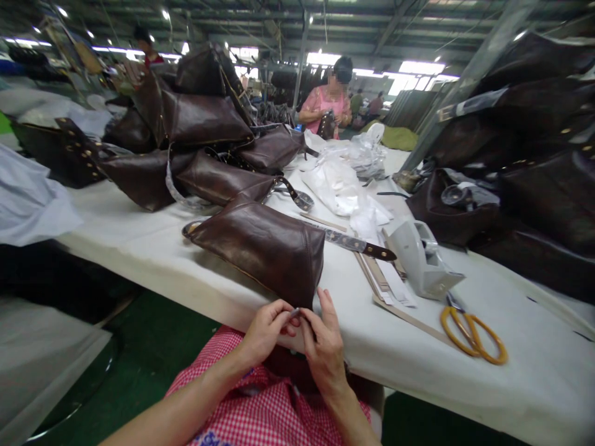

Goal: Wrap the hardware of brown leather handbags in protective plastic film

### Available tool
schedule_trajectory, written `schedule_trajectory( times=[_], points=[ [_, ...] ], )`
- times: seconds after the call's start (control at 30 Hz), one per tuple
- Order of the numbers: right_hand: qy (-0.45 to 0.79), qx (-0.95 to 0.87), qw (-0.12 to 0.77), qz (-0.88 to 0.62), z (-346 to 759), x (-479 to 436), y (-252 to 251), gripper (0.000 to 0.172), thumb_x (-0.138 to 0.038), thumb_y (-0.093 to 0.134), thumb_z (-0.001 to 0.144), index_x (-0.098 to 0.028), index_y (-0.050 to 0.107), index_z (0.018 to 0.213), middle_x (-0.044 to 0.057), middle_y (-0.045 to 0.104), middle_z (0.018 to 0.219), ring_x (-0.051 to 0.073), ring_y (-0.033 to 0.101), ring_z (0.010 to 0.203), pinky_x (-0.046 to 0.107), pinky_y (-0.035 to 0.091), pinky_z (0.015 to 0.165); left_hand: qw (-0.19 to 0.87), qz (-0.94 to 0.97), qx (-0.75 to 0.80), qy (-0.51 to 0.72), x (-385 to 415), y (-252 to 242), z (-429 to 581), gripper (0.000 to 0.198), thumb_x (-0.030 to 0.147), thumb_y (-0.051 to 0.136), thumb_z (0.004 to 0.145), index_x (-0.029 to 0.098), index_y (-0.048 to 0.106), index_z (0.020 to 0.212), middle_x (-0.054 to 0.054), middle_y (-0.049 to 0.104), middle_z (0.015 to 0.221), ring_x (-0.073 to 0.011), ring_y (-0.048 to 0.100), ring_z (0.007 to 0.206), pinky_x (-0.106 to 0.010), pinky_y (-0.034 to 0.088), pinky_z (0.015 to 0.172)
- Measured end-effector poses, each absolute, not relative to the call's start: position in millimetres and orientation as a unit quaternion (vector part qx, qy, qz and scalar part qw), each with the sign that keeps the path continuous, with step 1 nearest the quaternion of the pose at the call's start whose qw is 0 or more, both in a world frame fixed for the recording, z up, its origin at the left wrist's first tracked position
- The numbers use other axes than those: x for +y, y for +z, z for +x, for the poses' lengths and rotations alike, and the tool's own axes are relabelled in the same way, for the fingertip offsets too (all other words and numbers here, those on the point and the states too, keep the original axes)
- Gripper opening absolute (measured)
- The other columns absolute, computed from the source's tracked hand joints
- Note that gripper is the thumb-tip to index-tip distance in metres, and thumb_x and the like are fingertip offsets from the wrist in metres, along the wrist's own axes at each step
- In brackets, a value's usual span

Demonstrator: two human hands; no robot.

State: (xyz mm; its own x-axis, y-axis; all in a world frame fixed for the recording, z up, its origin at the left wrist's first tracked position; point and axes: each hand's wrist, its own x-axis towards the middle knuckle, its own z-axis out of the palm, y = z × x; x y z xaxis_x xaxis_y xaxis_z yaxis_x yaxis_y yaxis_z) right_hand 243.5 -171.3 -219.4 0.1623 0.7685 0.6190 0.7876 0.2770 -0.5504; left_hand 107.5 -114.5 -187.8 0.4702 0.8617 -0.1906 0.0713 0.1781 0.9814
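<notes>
My left hand [266,329] and my right hand [322,339] meet at the table's front edge, above my checked apron [264,409]. Between their fingertips is a small greyish piece [294,312], too small to name; both hands pinch at it. Just beyond them a dark brown leather bag [264,241] lies on its side, its near corner close to my right fingers. A studded strap [362,245], partly wrapped in clear plastic, extends from the bag to the right. Something dark in my lap is mostly hidden under my hands.
Orange-handled scissors [474,337] and a white tape dispenser [421,257] sit at the right, beside card strips [374,269]. More brown bags [204,118] are piled at the back left and far right [548,192]. White wrapping [334,183] covers the middle; a person [328,108] works beyond.
</notes>
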Motion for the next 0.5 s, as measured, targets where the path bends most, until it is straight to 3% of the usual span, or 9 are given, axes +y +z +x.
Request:
schedule_trajectory(
  times=[0.23,0.4,0.5],
  points=[
    [0.042,-0.629,0.474,-0.614,240.9,-166.1,-218.9,0.029,-0.011,0.045,0.087,-0.02,0.07,0.098,0.011,0.037,0.149,0.029,0.043,0.133,0.046,0.045,0.104,0.502,0.689,0.436,0.288,-118.8,-175.5,113.6,0.024,0.033,0.042,0.087,0.019,0.056,0.073,0.0,0.058,0.065,-0.0147,0.055,0.064,-0.024,0.04,0.062],
    [0.036,-0.632,0.484,-0.604,239.2,-164.6,-216.6,0.03,-0.008,0.048,0.079,-0.02,0.071,0.094,0.011,0.038,0.149,0.028,0.052,0.125,0.039,0.052,0.097,0.498,0.695,0.446,0.265,-115.1,-183.6,113.8,0.026,0.042,0.048,0.083,0.021,0.06,0.077,-0.001,0.064,0.071,-0.0182,0.06,0.069,-0.025,0.044,0.067],
    [0.021,-0.639,0.468,-0.61,237.1,-161.9,-215.0,0.031,-0.008,0.05,0.077,-0.019,0.071,0.096,0.012,0.036,0.15,0.027,0.05,0.127,0.035,0.049,0.1,0.511,0.682,0.452,0.263,-103.7,-193.2,112.5,0.032,0.053,0.054,0.075,0.022,0.062,0.075,-0.001,0.066,0.074,-0.0207,0.062,0.076,-0.026,0.046,0.071]
  ],
)
